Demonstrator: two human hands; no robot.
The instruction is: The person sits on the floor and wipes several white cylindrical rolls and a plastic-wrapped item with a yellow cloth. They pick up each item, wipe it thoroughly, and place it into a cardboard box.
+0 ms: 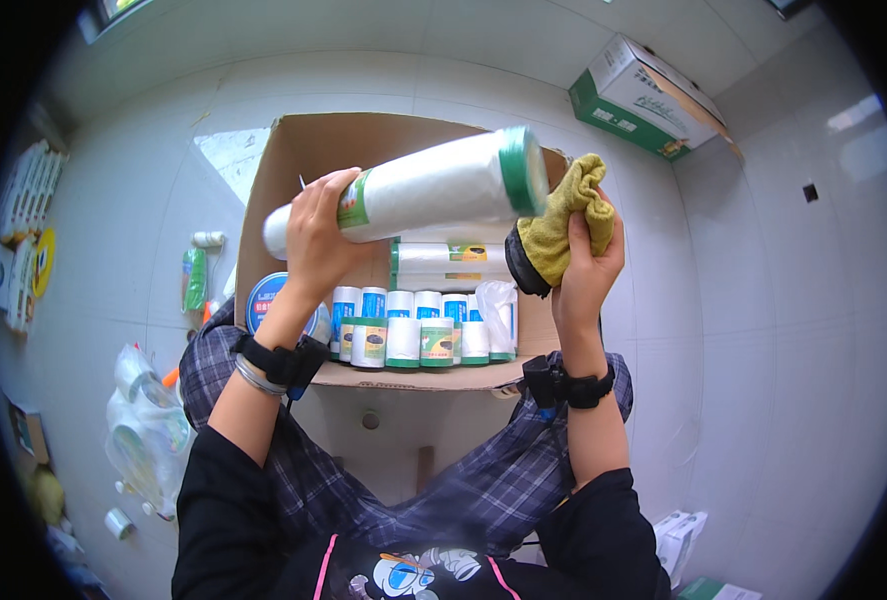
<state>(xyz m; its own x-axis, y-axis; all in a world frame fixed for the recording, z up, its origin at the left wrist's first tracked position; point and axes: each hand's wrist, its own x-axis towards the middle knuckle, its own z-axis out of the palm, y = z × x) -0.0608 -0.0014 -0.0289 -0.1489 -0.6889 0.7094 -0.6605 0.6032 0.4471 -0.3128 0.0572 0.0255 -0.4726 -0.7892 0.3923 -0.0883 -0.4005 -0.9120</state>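
In the head view, a white film roll point(433, 185) is hiding part of the cardboard box point(298, 165) below it, and the left hand point(318, 225) is covering some of its label. The right hand is pinching a yellow-green cloth point(566, 222); its dark edge is possibly an elastic cuff. Pale floor tiles point(783, 320) are spreading around, with a green-and-white carton point(648, 100) lying at upper right. Wrapped by the left hand's curled fingers, the roll is hovering over the box, its long axis slanting slightly upward, its green end pointing right, near the cloth.
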